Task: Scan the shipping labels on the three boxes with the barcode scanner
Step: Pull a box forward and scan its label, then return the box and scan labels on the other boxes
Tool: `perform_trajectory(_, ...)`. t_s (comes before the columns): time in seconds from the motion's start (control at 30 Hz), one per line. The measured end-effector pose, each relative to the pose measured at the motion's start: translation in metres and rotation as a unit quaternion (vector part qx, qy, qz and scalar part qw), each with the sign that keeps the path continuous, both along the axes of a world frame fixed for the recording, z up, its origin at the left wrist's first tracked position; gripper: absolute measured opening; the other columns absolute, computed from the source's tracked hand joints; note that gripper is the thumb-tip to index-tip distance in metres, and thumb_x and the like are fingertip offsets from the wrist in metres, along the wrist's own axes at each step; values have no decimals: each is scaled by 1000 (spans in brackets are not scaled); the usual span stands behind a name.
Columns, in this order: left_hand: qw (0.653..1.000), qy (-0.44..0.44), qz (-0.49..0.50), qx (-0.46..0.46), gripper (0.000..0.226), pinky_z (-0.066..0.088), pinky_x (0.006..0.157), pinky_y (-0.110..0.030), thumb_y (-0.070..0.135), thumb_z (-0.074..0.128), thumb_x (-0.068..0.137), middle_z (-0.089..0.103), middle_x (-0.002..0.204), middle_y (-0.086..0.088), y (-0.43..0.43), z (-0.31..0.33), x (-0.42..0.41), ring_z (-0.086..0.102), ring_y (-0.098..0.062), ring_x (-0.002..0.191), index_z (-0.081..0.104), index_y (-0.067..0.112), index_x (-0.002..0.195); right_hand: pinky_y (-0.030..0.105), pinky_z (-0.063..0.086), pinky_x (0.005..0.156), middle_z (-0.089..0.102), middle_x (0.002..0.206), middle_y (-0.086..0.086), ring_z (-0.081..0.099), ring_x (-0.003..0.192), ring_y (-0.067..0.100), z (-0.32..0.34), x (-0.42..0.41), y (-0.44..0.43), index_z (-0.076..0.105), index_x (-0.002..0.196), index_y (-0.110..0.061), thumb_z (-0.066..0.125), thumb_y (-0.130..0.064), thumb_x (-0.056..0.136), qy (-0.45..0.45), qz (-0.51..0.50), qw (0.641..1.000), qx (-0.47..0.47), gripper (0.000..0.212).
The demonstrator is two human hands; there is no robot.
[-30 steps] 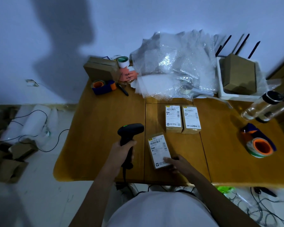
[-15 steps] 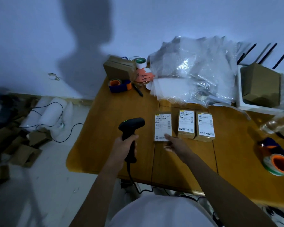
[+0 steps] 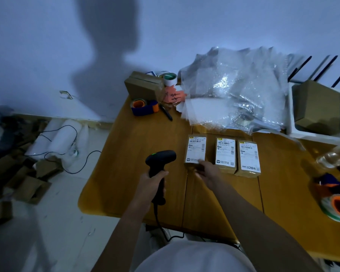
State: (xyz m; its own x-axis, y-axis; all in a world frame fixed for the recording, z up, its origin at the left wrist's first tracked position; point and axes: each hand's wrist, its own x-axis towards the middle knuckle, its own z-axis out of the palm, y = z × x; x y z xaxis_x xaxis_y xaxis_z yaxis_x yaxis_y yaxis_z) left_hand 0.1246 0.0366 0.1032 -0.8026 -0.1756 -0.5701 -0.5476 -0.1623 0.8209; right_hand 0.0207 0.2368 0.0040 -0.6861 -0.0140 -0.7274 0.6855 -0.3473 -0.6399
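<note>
My left hand (image 3: 154,182) is wrapped tight around the handle of the barcode scanner (image 3: 159,163). I hold it up over the counter (image 3: 137,165), with its nose pointing toward the boxes. A small green light shows on top of it.

My right hand (image 3: 206,171) is loose, with the fingers a bit spread. The tips touch the near end of the left box (image 3: 196,149). It is not pinching anything.

All three boxes lie flat in a row with their white labels facing up. The left box is just beside the middle box (image 3: 225,154), with a thin gap. The middle box and the right box (image 3: 248,157) are touching or almost touching.

I cannot tell from here which labels have been scanned. No red beam shows on any label. I think the row is ready and the scanning is still to do, or partly done.

There is lots of bare counter to the left of the boxes and in front of them, so I can swing the scanner there. The left edge of the counter is well apart from the boxes. Behind them sits a heap of bubble wrap (image 3: 234,91), quite near. A tape roll (image 3: 337,207) sits far to my right, close to the near edge. The scanner's cord (image 3: 159,224) hangs down over the near edge, so I should watch that it does not catch.
</note>
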Motion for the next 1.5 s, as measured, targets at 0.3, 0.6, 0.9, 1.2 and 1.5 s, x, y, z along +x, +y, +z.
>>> perform_trajectory(0.3,1000,-18,-5,1,23,51,60,-34,23,71,92,60,67,-5,1,-3,-6,57,-18,55,64,3,100,33,53,70,63,121,12,63,90,23,-19,-4,-7,56,122,-12,59,-19,98,-43,-52,998,-11,25)
perform_trajectory(0.6,1000,-26,-13,0,21,51,59,-34,24,71,91,61,66,-4,5,-5,-7,58,-19,56,64,5,97,38,60,76,70,116,15,71,99,29,-33,-8,-1,54,131,-5,72,-21,91,-55,-119,991,32,47)
perform_trajectory(0.9,999,-23,-28,6,22,51,56,-32,24,72,91,60,68,-5,8,-7,-6,58,-18,56,64,5,98,31,58,54,68,114,14,70,86,27,-20,8,11,56,124,-5,67,-22,95,-39,-131,990,40,35)
perform_trajectory(1.2,998,-24,-51,-4,20,49,59,-33,24,72,90,60,67,-6,18,-3,-7,57,-18,55,65,6,95,37,57,71,69,103,10,66,85,20,-8,14,45,62,116,-8,61,-33,97,137,88,915,370,31)
perform_trajectory(1.5,997,-30,-67,-5,20,50,60,-34,24,74,89,62,67,-6,31,-2,-13,58,-18,54,66,7,95,39,54,70,45,130,19,66,93,35,2,1,77,46,134,-2,66,-36,93,161,204,722,641,56)
